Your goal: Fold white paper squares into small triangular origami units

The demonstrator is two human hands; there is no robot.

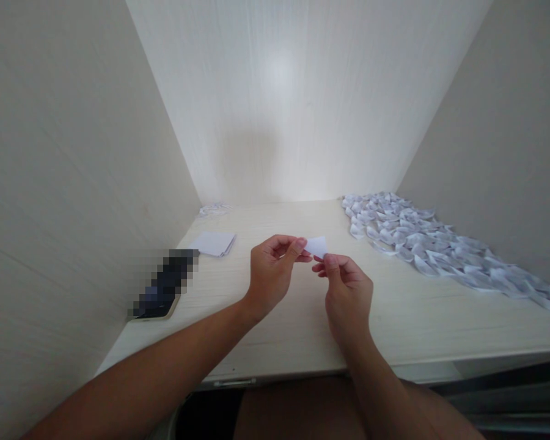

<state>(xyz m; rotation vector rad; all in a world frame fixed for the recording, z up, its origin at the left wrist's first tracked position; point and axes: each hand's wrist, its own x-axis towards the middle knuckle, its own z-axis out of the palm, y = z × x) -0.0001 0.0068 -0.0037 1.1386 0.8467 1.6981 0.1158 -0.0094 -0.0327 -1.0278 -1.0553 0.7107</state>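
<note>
A small piece of white paper (316, 245) is held up over the middle of the desk, between my two hands. My left hand (275, 263) pinches its left end between thumb and fingers. At its lower right corner, my right hand (346, 287) grips it with the thumb on top. The fingers partly cover the paper, so I cannot tell whether it is folded. To the left of my hands lies a stack of white paper sheets (214, 242). Many folded white paper pieces (407, 235) spread in overlapping rows on the right.
A phone (162, 290), partly blurred out, rests along the left wall. Thin white scraps (214, 209) sit in the far left corner. Pale panels enclose the desk (279, 336) on the left, back and right. Its front edge runs just before my legs.
</note>
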